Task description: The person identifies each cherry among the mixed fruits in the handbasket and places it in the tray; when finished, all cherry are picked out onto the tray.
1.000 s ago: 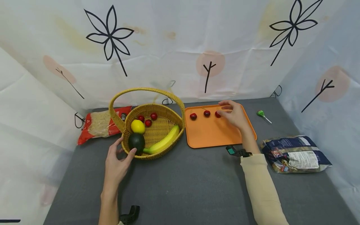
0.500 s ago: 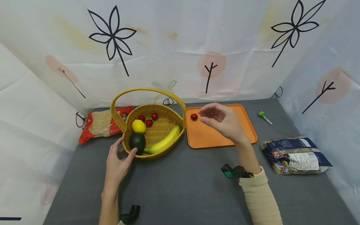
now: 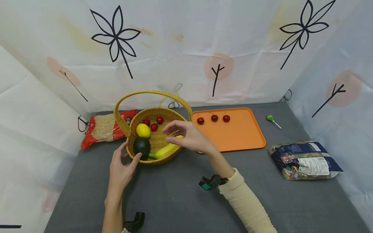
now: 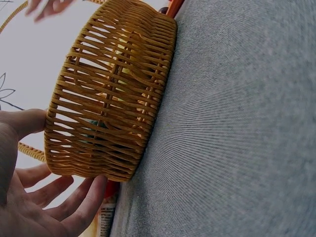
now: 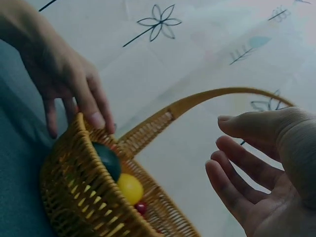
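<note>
Against the near left side of the yellow wicker basket (image 3: 157, 161), my left hand (image 3: 120, 171) grips the rim, thumb by a dark green fruit (image 3: 141, 147) and fingers on the outer wall (image 4: 106, 94). Over the basket's right part hovers my right hand (image 3: 190, 137), fingers loosely bent; in the right wrist view that hand (image 5: 271, 182) holds nothing. Inside lie a yellow lemon (image 3: 143, 130), three red fruits (image 3: 153, 127) and a banana (image 3: 164, 151), partly hidden by my right hand.
Right of the basket is an orange tray (image 3: 236, 136) with three cherries (image 3: 214, 117) near its far edge. A green lollipop (image 3: 270, 118) and a blue pasta bag (image 3: 306, 160) lie further right. A red bag (image 3: 102, 127) lies behind the basket's left side.
My right hand has moved left from the cherries on the tray to above the basket, with nothing in it. The three cherries remain on the tray. My left hand has stayed at the rim.
</note>
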`<state>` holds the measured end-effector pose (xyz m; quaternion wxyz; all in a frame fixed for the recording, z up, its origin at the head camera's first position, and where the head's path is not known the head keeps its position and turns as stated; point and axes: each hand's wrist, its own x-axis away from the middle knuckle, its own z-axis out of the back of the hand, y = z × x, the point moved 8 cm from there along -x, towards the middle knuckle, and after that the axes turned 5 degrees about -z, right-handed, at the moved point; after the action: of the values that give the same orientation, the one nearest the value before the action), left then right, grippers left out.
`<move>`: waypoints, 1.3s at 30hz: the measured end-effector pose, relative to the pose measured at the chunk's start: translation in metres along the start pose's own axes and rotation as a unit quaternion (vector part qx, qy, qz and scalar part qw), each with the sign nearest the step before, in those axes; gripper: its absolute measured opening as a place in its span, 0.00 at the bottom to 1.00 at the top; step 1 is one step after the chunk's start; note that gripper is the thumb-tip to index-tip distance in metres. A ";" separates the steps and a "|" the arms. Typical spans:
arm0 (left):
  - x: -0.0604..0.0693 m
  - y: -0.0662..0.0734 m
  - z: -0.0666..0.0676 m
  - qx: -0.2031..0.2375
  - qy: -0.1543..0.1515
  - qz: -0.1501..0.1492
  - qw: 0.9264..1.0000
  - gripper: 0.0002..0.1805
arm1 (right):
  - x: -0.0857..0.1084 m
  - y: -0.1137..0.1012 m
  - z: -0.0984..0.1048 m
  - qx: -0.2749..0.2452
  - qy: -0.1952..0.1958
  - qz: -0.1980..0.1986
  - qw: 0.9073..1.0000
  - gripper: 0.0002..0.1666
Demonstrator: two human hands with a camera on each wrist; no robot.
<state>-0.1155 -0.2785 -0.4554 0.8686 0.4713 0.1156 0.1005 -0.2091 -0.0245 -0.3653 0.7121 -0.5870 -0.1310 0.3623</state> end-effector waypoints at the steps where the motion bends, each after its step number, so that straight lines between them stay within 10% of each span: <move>1: 0.000 0.000 0.000 0.000 0.000 0.000 1.000 0.41 | -0.007 0.006 -0.003 -0.002 -0.002 -0.008 1.000 0.17; 16: 0.000 0.001 -0.002 0.006 -0.006 0.006 1.000 0.42 | -0.091 0.085 -0.023 0.061 -0.004 -0.146 0.987 0.18; 39: 0.000 0.002 0.000 0.004 -0.002 -0.001 1.000 0.41 | -0.105 0.112 -0.031 0.094 0.007 -0.207 0.974 0.21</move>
<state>-0.1157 -0.2773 -0.4542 0.8668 0.4752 0.1151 0.0983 -0.3048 -0.1122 -0.4527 0.8248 -0.4799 -0.2099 0.2131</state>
